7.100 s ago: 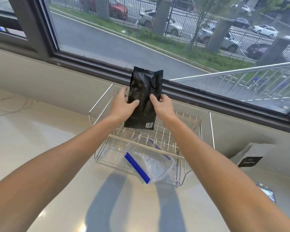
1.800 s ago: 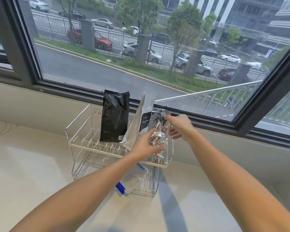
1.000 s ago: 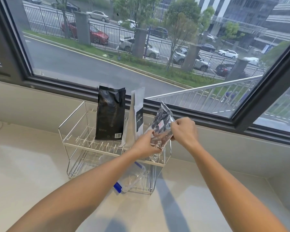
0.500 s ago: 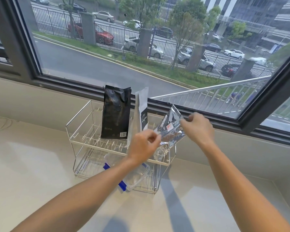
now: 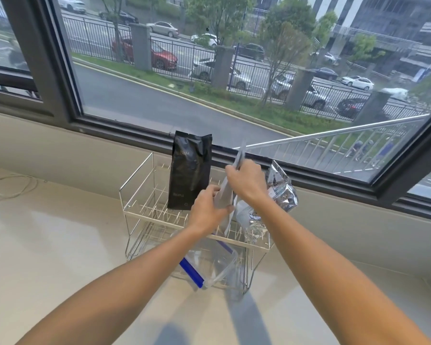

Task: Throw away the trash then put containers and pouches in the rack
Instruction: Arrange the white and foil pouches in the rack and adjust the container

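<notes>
A two-tier wire rack point(image 5: 137, 180) stands on the counter under the window. A black pouch point(image 5: 189, 170) is upright in the top tier's left half. Beside it a white pouch point(image 5: 224, 199) stands edge-on, gripped low by my left hand point(image 5: 207, 211) and higher up by my right hand point(image 5: 246, 181). A crinkled silver pouch point(image 5: 281, 190) leans at the right end of the top tier, free of both hands. On the bottom tier lies a clear container with a blue lid clip point(image 5: 204, 265), sticking out at the front.
The pale glossy counter point(image 5: 60, 245) runs left and forward of the rack. A thin white cable point(image 5: 8, 188) lies at the far left. A dark window frame point(image 5: 110, 128) and sill wall stand right behind the rack.
Both hands have let go of the silver pouch, which now leans in the rack's right end. They have moved left and closed on the white pouch.
</notes>
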